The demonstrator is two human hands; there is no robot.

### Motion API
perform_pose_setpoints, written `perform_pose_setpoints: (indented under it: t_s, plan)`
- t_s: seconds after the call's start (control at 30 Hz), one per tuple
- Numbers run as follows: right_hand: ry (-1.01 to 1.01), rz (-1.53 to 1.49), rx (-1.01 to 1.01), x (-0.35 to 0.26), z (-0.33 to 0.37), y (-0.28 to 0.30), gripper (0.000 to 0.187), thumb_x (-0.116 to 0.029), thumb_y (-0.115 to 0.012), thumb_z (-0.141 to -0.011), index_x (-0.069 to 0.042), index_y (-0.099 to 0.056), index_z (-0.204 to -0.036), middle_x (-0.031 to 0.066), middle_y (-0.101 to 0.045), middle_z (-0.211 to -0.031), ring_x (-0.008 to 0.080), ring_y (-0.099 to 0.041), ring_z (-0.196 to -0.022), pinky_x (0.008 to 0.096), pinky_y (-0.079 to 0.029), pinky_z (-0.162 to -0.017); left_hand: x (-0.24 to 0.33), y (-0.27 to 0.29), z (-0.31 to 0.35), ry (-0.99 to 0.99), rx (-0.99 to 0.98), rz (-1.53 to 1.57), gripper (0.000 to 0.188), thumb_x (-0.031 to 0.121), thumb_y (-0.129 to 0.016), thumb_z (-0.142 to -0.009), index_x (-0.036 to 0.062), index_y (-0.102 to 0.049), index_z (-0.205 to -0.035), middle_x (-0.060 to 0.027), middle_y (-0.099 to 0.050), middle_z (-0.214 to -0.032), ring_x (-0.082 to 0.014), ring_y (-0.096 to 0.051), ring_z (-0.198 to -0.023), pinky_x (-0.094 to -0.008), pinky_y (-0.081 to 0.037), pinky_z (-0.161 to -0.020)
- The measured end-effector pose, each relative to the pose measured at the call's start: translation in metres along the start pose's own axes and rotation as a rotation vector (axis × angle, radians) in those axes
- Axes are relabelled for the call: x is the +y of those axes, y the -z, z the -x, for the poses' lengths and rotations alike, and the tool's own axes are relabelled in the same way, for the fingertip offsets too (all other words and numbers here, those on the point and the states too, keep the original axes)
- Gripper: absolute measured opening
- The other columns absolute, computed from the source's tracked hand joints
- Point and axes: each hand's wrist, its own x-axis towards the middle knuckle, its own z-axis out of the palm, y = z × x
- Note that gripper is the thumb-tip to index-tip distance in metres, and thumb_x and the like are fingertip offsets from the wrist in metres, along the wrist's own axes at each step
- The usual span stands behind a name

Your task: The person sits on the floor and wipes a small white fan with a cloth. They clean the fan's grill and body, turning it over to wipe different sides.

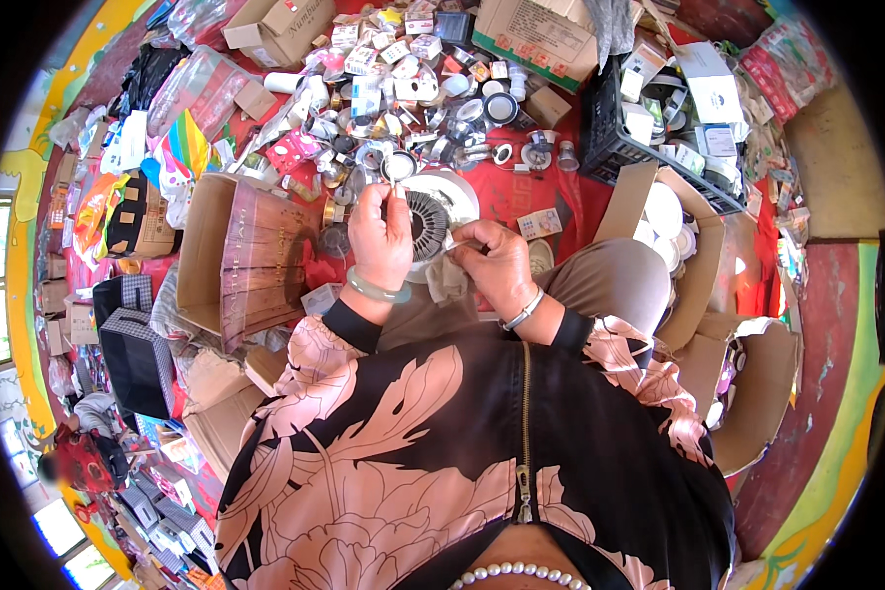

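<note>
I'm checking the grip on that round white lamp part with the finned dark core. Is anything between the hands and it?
Nothing visible. The left hand and right hand are both on the round lamp part, left on its left edge, right at its lower right with a greyish cloth.

glossy white plastic lamp (pixel 441 202), matt brown cardboard box (pixel 206 246), red cloth (pixel 506 187)

The round lamp fitting (pixel 433 211) sits on the floor (pixel 521 192) just ahead of both hands. An open cardboard box (pixel 251 251) lies to its left, a crate (pixel 624 128) to its right, scattered small parts (pixel 413 88) behind.
</note>
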Motion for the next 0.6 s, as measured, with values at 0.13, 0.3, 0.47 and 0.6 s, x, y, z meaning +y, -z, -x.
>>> perform_pose_setpoints:
  t_s: [0.13,0.3,0.47,0.6]
  plan:
    - [0.010,-0.111,0.015,0.012,-0.005,-0.002,0.011,0.002,-0.065,-0.074,0.001,-0.064,-0.085,0.0073,-0.065,-0.077,0.0097,-0.061,-0.069,0.0238,-0.049,-0.063,0.005,-0.001,-0.001,-0.026,0.024,-0.022,0.012,0.011,-0.056,-0.089,0.0017,-0.052,-0.083,-0.0120,-0.056,-0.066,-0.0268,-0.054,-0.058,-0.0363,-0.042,-0.054]
    - [-0.120,-0.116,0.081,-0.002,-0.016,0.000,0.008,-0.001,-0.064,-0.075,-0.001,-0.064,-0.084,0.0050,-0.064,-0.070,0.0079,-0.058,-0.063,0.0234,-0.047,-0.058,0.005,0.000,-0.001,-0.014,0.029,-0.041,0.011,0.011,-0.056,-0.089,0.0017,-0.053,-0.083,-0.0124,-0.056,-0.067,-0.0271,-0.055,-0.059,-0.0367,-0.043,-0.055]
    - [0.018,-0.067,0.095,0.018,-0.043,0.008,0.004,-0.002,-0.064,-0.076,-0.001,-0.063,-0.080,0.0044,-0.062,-0.064,0.0077,-0.057,-0.057,0.0252,-0.045,-0.052,0.010,-0.002,0.003,-0.021,0.034,-0.054,0.011,0.010,-0.057,-0.088,0.0021,-0.053,-0.082,-0.0133,-0.056,-0.068,-0.0276,-0.054,-0.058,-0.0372,-0.043,-0.056]
    - [0.520,0.277,0.100,0.014,-0.010,0.004,0.010,0.002,-0.064,-0.076,-0.003,-0.062,-0.085,0.0136,-0.062,-0.077,0.0283,-0.062,-0.069,0.0332,-0.049,-0.061,0.009,0.000,0.003,0.012,0.024,-0.046,0.011,0.011,-0.057,-0.088,0.0025,-0.052,-0.083,-0.0129,-0.056,-0.067,-0.0270,-0.053,-0.058,-0.0371,-0.042,-0.055]
